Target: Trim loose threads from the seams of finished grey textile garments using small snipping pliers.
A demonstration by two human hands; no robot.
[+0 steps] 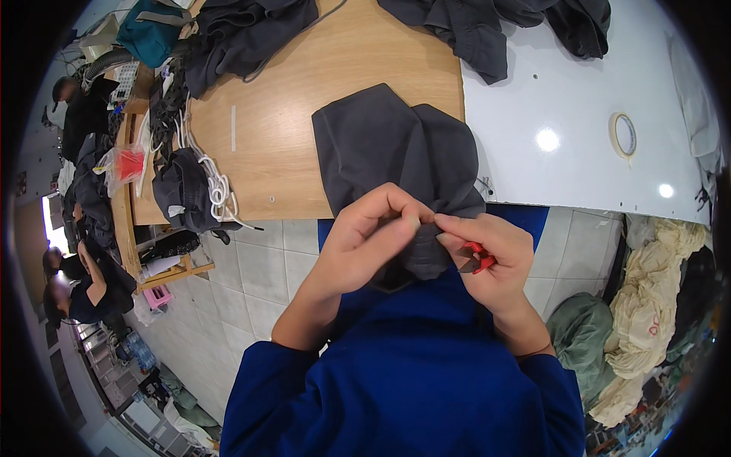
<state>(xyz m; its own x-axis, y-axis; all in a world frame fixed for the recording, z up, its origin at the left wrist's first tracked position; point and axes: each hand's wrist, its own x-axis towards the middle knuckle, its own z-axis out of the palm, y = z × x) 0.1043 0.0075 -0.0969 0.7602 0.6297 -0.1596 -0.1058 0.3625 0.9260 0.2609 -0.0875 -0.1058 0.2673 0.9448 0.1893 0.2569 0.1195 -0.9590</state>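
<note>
The left hand (365, 232) pinches a fold of the grey garment (396, 152) between thumb and fingers; the right hand (487, 255) pinches the same fold, red snips (478, 261) tucked in its palm. The garment hangs off the counter (289, 99) edge, tape roll (624, 135) beyond.

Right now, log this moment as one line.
left hand: pinching grey garment | right hand: holding red snips, touching garment | garment: hangs off table edge | nearby: tape roll
</note>
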